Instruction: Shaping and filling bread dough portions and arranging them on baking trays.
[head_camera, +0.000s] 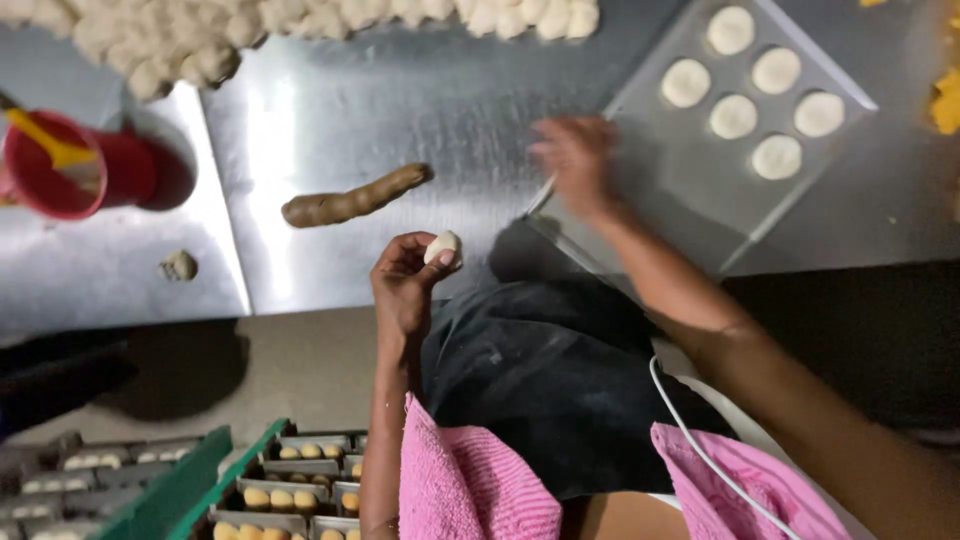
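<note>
A small pale ball of dough is pinched at the fingertips of the left hand, which is raised just off the near edge of the steel table; the thumb and forefinger are closed around the ball, and the rest of the hand is curled beneath it. The ball is judged to be light, soft and easily dented, perhaps a little tacky, so a gentle hold around its sides with the fingertips would be called for rather than a squeeze. Just beyond that hand, a brown roll of filling is laid on the table, likely soft too and apt to break if lifted by one end. To the right and slightly farther off, the right hand is blurred; it is seen at the near corner of a flat metal tray, but whether it is gripping the tray's edge or only touching it cannot be told. Six flattened dough rounds are set out on the far part of that tray. Well to the left of the left hand, a red cup with a yellow tool in it is stood, with a small scrap of dough nearer. A heap of dough balls is piled along the far edge. Below the hands, trays of filled moulds are seen.
</note>
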